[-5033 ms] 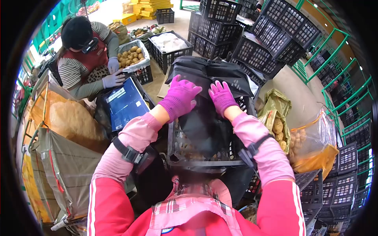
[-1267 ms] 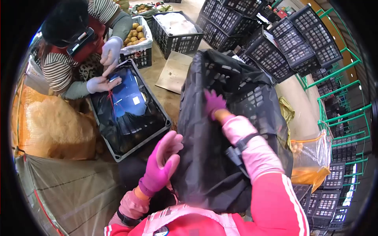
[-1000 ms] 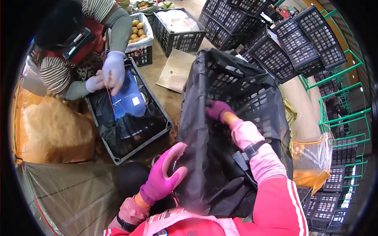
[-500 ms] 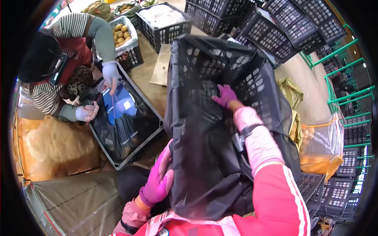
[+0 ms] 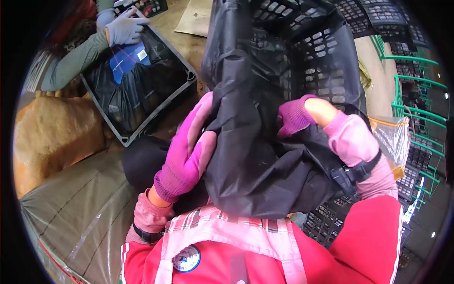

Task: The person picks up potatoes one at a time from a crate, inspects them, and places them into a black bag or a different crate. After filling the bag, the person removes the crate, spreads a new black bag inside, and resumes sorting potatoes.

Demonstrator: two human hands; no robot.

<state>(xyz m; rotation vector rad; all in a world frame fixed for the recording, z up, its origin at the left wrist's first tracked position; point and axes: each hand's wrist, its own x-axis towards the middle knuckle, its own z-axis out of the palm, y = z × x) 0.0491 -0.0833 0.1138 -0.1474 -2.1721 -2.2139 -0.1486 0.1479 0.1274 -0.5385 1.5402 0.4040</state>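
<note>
A black plastic crate (image 5: 326, 71) with perforated walls stands in front of me, tilted, its inside partly covered by a black liner (image 5: 246, 156). The liner hangs in folds over the near and left sides. Against the left side of the crate lies my left hand (image 5: 187, 156), in a pink glove, fingers stretched out and pressing on the liner. Inside the crate, towards the right, my right hand (image 5: 295, 116) is bent down on the liner. Its fingertips are hidden, so what they may hold cannot be made out.
At the left, a co-worker's gloved hand (image 5: 126, 29) is over a crate (image 5: 165, 90) with a black bag and blue label. An orange sack (image 5: 56, 137) and a plastic-covered stack (image 5: 80, 217) lie below it. Green rails (image 5: 416, 80) and more crates stand at the right.
My right hand has drawn back from deep in the crate to its near right part. The view has shifted down. The co-worker's hands have moved to the far edge of their crate.
</note>
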